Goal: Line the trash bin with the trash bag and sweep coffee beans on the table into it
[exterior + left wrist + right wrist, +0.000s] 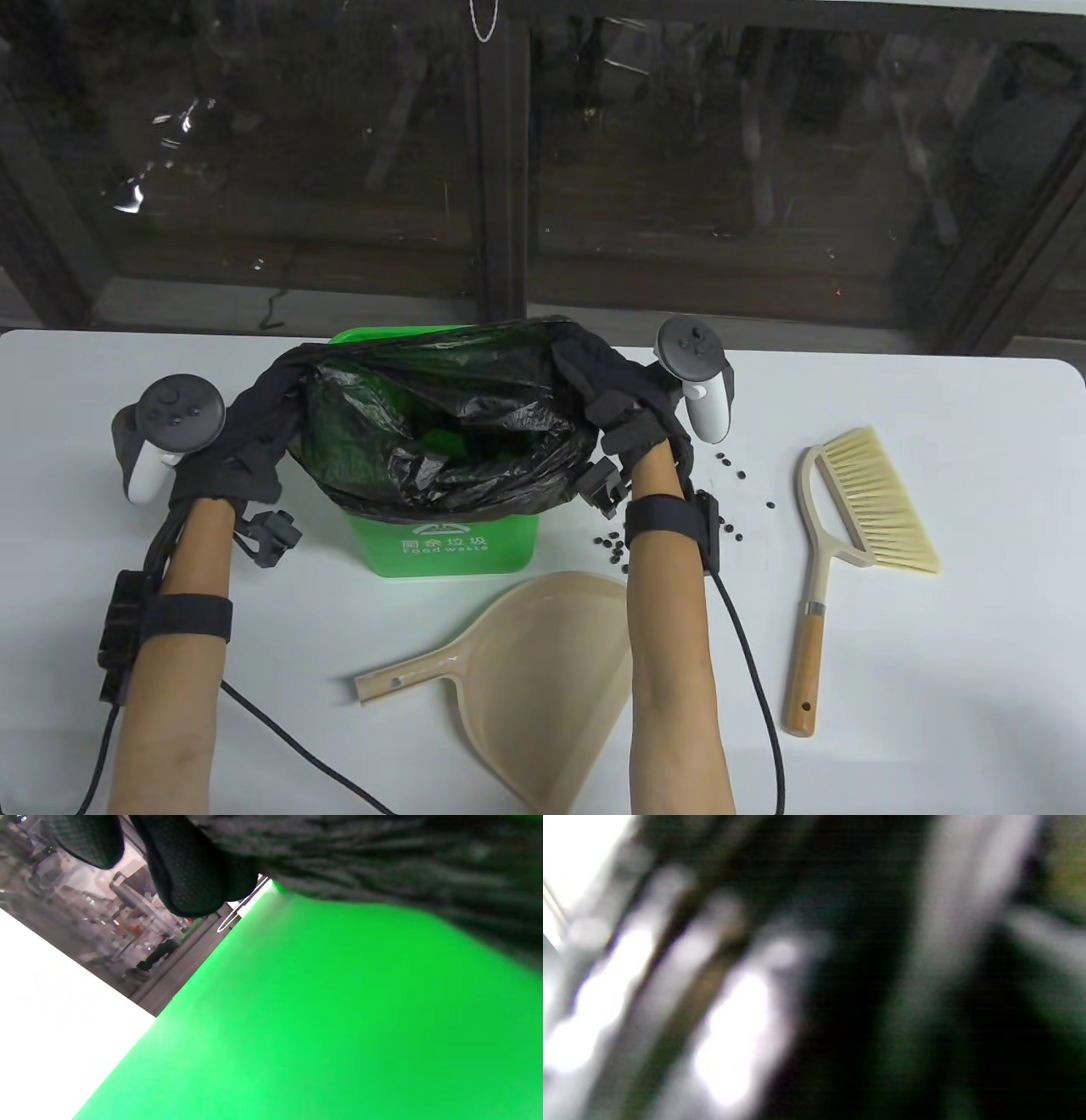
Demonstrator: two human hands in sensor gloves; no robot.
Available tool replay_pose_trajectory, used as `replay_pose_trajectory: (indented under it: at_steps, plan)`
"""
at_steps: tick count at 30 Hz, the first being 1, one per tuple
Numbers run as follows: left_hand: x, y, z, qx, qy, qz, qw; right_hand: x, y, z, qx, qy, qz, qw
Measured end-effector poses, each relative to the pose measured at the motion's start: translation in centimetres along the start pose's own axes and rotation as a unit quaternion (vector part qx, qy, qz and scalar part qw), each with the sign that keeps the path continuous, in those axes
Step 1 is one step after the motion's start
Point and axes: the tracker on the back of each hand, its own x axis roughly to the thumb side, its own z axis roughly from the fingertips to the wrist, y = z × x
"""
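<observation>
At the table's (933, 764) near edge lies a smooth beige plastic dustpan (543, 679), fan-shaped, its short handle pointing left. Toward the right edge lies a hand brush (848, 526) with pale bristles and a wooden handle end. Small dark coffee beans (730, 467) are scattered between the brush and the bin. At mid-table stands the square green plastic trash bin (450, 543), its front printed in white with Chinese characters over "Food waste". A crinkled, glossy black trash bag (441, 424) is spread over its mouth. The left hand (237, 450) grips the bag's left rim, and the right hand (619, 399) grips its right rim, both with fingers curled into the film. The right wrist view is only blur.
</observation>
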Motion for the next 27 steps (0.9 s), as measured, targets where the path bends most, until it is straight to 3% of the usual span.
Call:
replay_pose_trajectory:
  at_steps: [11, 27]
  plan:
    - [-1.5, -2.0, -2.2, -0.067, 0.020, 0.067, 0.995, -2.5, 0.4, -1.5, 0.018, 0.018, -0.072, 0.997]
    - [-3.5, -2.3, -3.2, -0.100, 0.041, 0.175, 0.979, -5.1, 1.0, -2.5, 0.028, 0.023, -0.156, 0.987]
